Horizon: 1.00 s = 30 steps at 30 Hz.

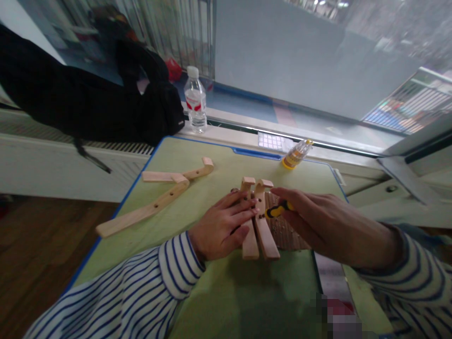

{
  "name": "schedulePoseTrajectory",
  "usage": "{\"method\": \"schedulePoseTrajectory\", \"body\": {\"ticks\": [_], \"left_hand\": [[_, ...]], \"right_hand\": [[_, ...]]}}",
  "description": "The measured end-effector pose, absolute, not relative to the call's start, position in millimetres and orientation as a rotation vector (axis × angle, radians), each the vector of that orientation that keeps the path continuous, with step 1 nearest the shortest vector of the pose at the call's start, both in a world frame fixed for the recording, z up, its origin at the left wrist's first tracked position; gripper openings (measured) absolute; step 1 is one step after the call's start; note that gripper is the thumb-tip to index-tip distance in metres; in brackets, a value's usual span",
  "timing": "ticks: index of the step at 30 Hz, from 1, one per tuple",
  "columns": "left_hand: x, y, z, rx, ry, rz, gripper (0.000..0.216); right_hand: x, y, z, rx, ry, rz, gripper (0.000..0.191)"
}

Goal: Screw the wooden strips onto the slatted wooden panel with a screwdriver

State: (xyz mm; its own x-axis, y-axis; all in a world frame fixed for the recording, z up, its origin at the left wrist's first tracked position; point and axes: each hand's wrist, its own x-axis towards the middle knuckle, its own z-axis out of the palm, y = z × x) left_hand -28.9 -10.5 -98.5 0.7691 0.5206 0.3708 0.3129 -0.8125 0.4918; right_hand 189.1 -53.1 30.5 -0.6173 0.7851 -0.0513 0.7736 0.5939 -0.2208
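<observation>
My left hand lies with fingers stretched out across two curved wooden legs. The nearer-left leg is partly under my fingers. Beside it, the right leg shows dark screw holes, and its upper end is hooked. Both legs rest on or against a brown wood-grained piece, mostly behind my right hand. My right hand is closed around a small yellow-and-black screwdriver. Its tip points toward the right leg's lower hole; whether it touches is unclear.
Two more curved wooden legs, a front one and a back one, lie on the green table at left. A small yellow-capped bottle stands tilted in view at the back. A water bottle and black bag sit on the sill.
</observation>
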Motion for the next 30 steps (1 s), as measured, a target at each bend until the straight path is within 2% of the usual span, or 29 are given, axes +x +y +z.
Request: {"method": "schedulePoseTrajectory", "body": {"ticks": [9,20,30], "left_hand": [[-28.7,-10.4,-97.7,2.564,0.635,0.699,0.045],[-28.5,-11.0,-97.6,2.543,0.636,0.694,0.045],[-28.6,-10.5,-96.6,2.556,0.634,0.703,0.046]], "right_hand": [[190.4,-49.7,27.4,-1.257,-2.751,0.351,0.033],[185.8,-54.0,11.1,-1.373,-2.591,0.033,0.018],[178.7,-51.1,10.2,-1.431,-2.522,0.05,0.021]]}}
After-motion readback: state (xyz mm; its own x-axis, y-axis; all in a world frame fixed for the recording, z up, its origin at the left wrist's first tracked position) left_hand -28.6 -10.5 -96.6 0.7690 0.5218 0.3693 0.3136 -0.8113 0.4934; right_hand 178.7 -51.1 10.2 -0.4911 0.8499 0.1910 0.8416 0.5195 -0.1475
